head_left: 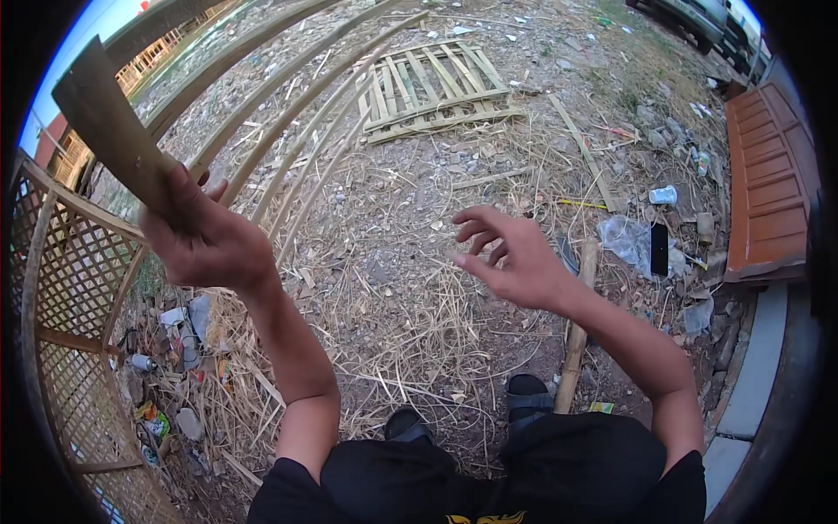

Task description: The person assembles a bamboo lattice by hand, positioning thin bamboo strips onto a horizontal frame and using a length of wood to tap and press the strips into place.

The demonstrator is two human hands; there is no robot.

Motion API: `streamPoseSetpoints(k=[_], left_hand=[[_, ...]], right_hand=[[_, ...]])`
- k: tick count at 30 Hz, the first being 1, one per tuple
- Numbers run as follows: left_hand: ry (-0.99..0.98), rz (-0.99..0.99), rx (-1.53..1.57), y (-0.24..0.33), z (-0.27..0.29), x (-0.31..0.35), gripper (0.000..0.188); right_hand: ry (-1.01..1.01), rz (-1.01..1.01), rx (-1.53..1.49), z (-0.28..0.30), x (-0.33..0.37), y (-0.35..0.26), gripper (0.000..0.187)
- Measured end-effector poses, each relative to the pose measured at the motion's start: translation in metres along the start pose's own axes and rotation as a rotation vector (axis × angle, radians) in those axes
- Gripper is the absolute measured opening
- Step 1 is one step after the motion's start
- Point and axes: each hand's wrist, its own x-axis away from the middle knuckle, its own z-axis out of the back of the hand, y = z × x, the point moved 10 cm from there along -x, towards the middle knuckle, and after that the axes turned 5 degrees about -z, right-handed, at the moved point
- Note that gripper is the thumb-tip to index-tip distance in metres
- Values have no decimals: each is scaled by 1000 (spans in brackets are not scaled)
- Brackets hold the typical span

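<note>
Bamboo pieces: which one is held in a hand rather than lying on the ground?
The flat bamboo slat gripped in the left hand, raised at the upper left. The round bamboo pole lies on the ground by the feet; the right hand is open and empty.

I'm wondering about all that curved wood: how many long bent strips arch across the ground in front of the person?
About 5: the bent strips lie side by side, fanning from upper middle down toward the left hand. Where they overlap more may be hidden.
</note>
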Motion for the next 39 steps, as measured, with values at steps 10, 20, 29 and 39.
streamPoseSetpoints(k=[10, 20, 29, 39], left_hand=[[-133, 625, 195, -26, -29, 17, 41], [-182, 825, 471, -15, -69, 40, 41], [-315, 959, 682, 14, -99, 49, 37], [-583, 808, 875, 36, -95, 19, 62]], right_hand=[[-13, 378, 296, -117, -13, -73, 84], [329, 378, 436, -111, -29, -79, 76], [493, 370, 421, -52, -13, -76, 47], [320, 225, 90, 90, -7, -91, 34]])
